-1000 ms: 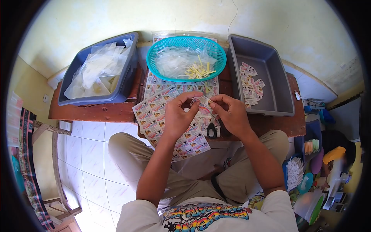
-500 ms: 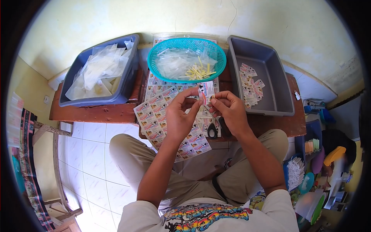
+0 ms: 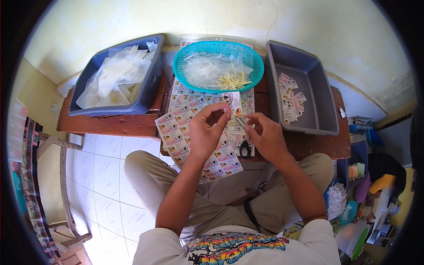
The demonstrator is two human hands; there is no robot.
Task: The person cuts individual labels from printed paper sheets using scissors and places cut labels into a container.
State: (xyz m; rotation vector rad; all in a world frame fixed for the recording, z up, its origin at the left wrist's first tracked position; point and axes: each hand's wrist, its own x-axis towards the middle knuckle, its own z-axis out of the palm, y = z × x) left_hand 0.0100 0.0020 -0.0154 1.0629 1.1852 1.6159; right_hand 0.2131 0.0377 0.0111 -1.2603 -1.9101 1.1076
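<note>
Black scissor handle [image 3: 245, 149] just below frame centre; bare right hand [image 3: 269, 134] up-right of it, can't tell if gripping anything; bare left hand [image 3: 206, 132] pinches small white rectangular printed paper label [image 3: 232, 102], upper centre; imo featherlight, bendy, creases easily; best pinched by edges

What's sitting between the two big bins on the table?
In the head view, a turquoise basket stands between them, holding clear plastic pieces and yellow strips; printed sheets spread in front of it.
</note>
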